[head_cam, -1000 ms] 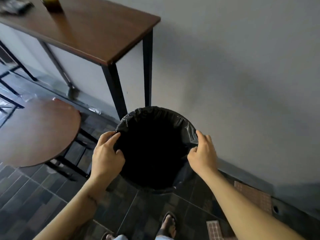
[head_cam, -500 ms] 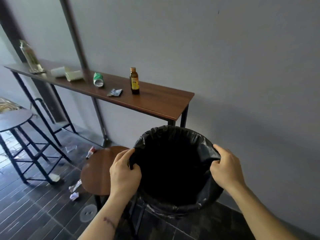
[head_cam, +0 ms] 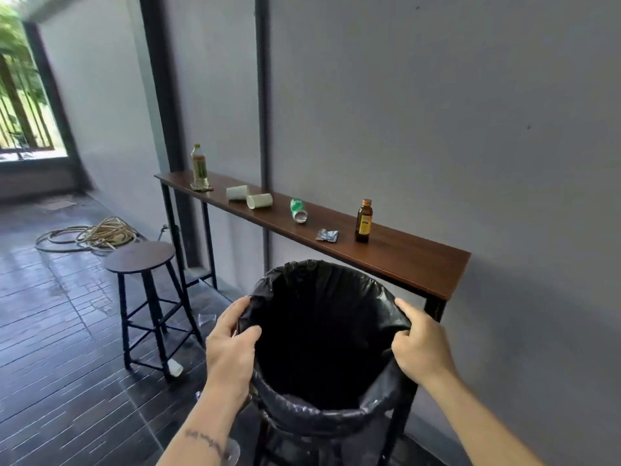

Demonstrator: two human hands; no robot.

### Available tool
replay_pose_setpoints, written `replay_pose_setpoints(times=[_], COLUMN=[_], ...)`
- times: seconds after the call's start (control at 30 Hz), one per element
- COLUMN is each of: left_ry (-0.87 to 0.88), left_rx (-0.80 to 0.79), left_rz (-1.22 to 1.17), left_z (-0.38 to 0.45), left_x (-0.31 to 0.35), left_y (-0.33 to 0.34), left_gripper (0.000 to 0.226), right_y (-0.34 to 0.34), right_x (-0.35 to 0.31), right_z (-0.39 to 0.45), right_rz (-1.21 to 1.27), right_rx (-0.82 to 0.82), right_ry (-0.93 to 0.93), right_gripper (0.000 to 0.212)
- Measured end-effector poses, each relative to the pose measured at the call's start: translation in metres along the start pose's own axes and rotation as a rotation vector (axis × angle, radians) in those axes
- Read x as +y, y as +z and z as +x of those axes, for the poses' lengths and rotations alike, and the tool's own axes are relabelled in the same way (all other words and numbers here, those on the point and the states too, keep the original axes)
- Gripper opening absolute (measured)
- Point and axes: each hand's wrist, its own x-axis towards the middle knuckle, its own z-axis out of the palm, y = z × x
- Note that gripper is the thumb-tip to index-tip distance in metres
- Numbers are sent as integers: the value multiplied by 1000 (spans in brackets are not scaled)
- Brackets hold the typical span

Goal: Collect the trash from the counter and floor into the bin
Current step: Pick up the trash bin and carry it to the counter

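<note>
I hold the bin [head_cam: 322,422], lined with a black bag, lifted in front of me. My left hand [head_cam: 232,351] grips its left rim and my right hand [head_cam: 420,348] grips its right rim. On the wooden counter [head_cam: 413,260] along the wall lie a brown glass bottle [head_cam: 363,222], a crumpled wrapper [head_cam: 327,235], a crushed green can [head_cam: 298,210], two tipped paper cups [head_cam: 249,197] and a plastic drink bottle [head_cam: 199,168]. A paper cup [head_cam: 175,367] and a clear wrapper [head_cam: 205,319] lie on the floor by the stool.
A round black-legged stool [head_cam: 141,257] stands to the left of the bin. A coiled hose [head_cam: 90,235] lies on the dark tiled floor further back. An open doorway [head_cam: 23,95] is at far left. The grey wall runs along the right.
The bin has risen off the floor in both hands. The view has lifted and turned left, bringing the whole counter, the far stool and the doorway into sight.
</note>
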Motion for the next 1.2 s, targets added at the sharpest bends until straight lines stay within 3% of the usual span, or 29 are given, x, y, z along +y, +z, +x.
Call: replay_pose_setpoints(times=[0.2, 0.4, 0.87, 1.2], left_ry=[-46, -121, -138, -59], left_rx=[43, 141, 357, 254], left_rz=[113, 150, 294, 464], left_z=[20, 67, 195, 247], left_x=[-7, -28, -17, -24], left_y=[-16, -1, 18, 23], left_gripper=[80, 82, 80, 78], right_y=[38, 69, 161, 190], right_x=[-11, -16, -22, -11], right_z=[32, 80, 214, 238], right_rz=[41, -4, -35, -194], right_rx=[-43, -55, -271, -295], right_ry=[-10, -98, -120, -5], right_gripper=[78, 71, 61, 59])
